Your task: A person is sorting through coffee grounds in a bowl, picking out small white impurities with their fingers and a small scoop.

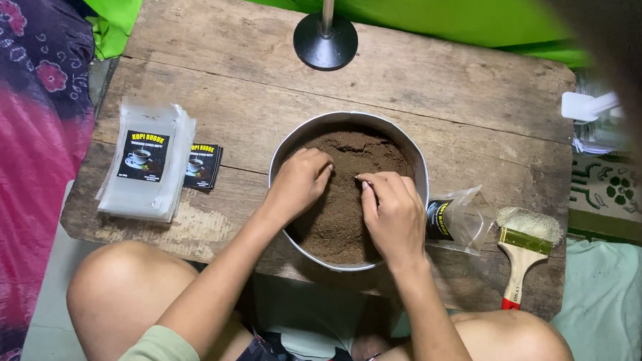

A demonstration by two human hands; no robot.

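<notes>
At frame centre, the left hand (301, 181) and right hand (392, 214), fingers curled, seemingly pinching brown powder (337, 224), rest inside the round metal bowl (420, 163).

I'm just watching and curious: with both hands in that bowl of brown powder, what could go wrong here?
The metal bowl overhangs the wooden table's near edge; pressure from the left hand or right hand might tip it. The brown powder sits high and could spill over the rim. The open clear pouch lies close by and could get knocked.
</notes>
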